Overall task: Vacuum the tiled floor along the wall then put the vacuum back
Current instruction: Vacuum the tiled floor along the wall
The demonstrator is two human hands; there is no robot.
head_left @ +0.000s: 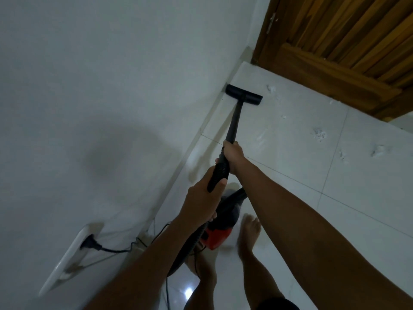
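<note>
1. Gripping the slim black vacuum wand (233,121) from above, the right hand (232,155) has its fingers curled fully round the tube where it meets the ribbed black handle section (220,173).
2. The left hand (202,199) wraps that ribbed section lower down, thumb lying along it, fingers closed tight round it.
3. The flat black floor nozzle (243,94) sits at 12 o'clock from the hands, on the pale glossy tiled floor (290,142), its left end touching the skirting of the white wall (89,74).
4. The red-and-black vacuum body (218,233) is at 6 o'clock of the hands, beside the person's bare feet (249,233).
5. A black power cord (116,249) runs from a plug in the white wall socket plate (67,260) at 8 o'clock toward the vacuum body.
6. White crumbs of debris (319,135) lie scattered on the tiles at 2 o'clock of the hands.
7. A brown slatted wooden door (346,41) stands at 1 o'clock, beyond the nozzle.
</note>
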